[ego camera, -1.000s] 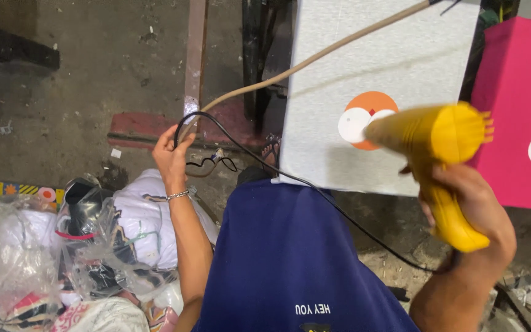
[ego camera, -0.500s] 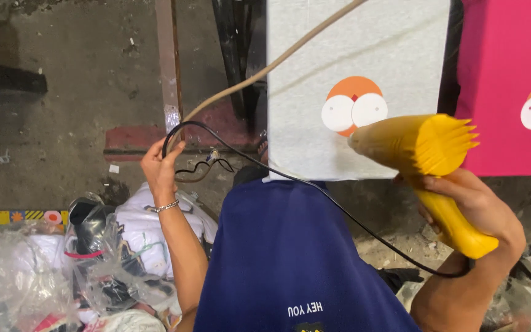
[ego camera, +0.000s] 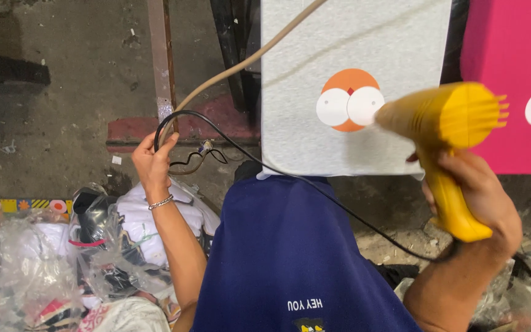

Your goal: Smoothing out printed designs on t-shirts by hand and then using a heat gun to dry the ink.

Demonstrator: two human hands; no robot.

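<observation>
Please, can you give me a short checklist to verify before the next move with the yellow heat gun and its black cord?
1. Right hand grips the handle of the yellow heat gun firmly: ok.
2. Nozzle points at the round orange and white print on the grey fabric panel: ok.
3. Left hand holds the black cord up in a loop: ok.
4. Cord lies clear of the nozzle, crossing the blue garment lower down: ok.
5. Heat gun switched on: cannot tell.
6. Plastic bags of clothes stay away from the nozzle, at the far left: ok.
</observation>
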